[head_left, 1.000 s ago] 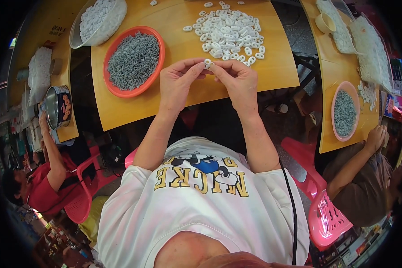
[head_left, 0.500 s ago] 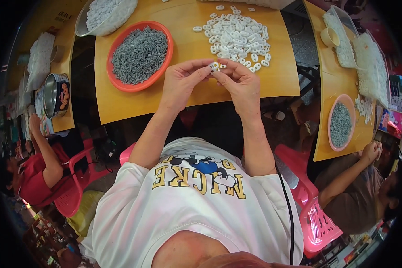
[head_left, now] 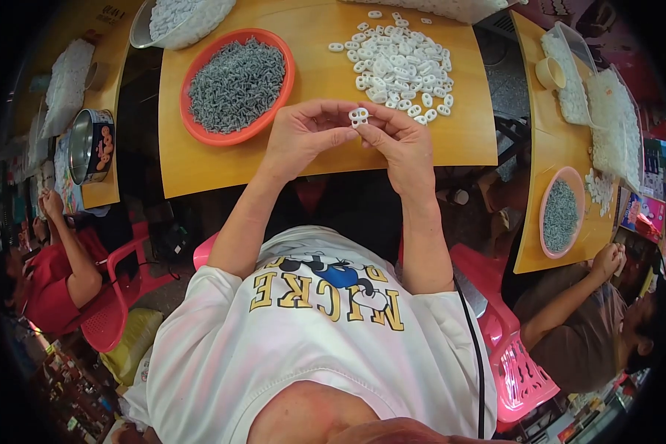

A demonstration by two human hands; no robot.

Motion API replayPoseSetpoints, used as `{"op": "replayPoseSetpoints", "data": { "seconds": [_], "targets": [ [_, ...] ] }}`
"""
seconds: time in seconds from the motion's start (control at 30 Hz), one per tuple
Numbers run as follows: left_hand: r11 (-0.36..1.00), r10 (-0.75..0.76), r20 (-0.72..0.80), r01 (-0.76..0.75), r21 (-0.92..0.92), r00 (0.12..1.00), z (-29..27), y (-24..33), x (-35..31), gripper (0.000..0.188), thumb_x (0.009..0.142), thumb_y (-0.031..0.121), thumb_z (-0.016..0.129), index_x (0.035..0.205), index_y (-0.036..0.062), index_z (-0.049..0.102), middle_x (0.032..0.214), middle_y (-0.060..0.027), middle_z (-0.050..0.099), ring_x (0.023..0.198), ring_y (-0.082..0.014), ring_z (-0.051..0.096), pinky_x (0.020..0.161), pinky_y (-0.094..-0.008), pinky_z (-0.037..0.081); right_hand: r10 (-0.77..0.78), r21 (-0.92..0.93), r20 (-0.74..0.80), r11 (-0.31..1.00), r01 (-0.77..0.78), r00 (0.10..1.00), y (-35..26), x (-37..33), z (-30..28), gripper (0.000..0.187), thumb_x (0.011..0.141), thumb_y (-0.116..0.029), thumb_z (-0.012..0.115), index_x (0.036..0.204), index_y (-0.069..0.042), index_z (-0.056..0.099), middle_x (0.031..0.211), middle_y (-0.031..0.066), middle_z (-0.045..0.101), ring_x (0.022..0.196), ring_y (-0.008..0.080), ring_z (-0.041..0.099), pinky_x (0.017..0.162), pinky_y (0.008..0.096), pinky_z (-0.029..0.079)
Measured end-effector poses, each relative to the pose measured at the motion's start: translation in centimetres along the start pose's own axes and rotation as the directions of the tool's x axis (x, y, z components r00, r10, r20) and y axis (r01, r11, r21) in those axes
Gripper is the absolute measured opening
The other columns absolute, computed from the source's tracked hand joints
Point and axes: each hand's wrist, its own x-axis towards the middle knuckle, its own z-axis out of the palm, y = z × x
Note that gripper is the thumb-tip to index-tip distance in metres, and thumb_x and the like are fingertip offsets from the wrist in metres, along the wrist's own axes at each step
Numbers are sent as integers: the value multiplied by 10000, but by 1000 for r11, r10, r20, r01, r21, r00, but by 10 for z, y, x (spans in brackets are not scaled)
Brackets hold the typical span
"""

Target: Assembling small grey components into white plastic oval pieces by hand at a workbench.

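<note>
Over the table's near edge, my hands meet around a small white plastic piece with several holes (head_left: 359,117). My right hand (head_left: 397,145) pinches it between thumb and fingers. My left hand (head_left: 297,140) closes on it from the other side, its thumb lying just below the piece. Beyond my hands is a loose pile of white two-holed oval plastic pieces (head_left: 402,68). To the left stands an orange-red bowl (head_left: 289,78) full of small grey screw-like parts (head_left: 237,86).
A clear tub of white pieces (head_left: 192,22) stands at the far left of the yellow table (head_left: 466,140). On the right-hand table are a pink bowl (head_left: 581,200) and clear containers (head_left: 614,122). A co-worker sits at each side; a round tin (head_left: 90,146) stands left.
The white piece has turned, so its holes now face up toward me. My left thumb has slid slightly lower. The view has shifted a little.
</note>
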Motion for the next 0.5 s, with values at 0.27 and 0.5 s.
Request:
{"op": "replayPoseSetpoints", "data": {
  "seconds": [0.27,0.5],
  "targets": [
    [995,27,46,-31,90,999,-7,0,0,268,773,-52,627,1039,-41,598,1004,-84,617,910,-133,592,818,-253,483,-25,45,50,999,23,998,-3,-1,1,291,772,9,648,1058,31,600,884,61,640,699,80,562,622,183,455],
    [911,283,99,-300,283,954,-6,3,-1,266,767,-36,630,1032,-15,616,1031,-96,607,906,-157,595,794,-251,487,-173,-54,14,983,173,985,-2,-6,8,276,769,58,630,1044,60,597,921,111,640,771,130,615,693,221,505]
  ]
}}
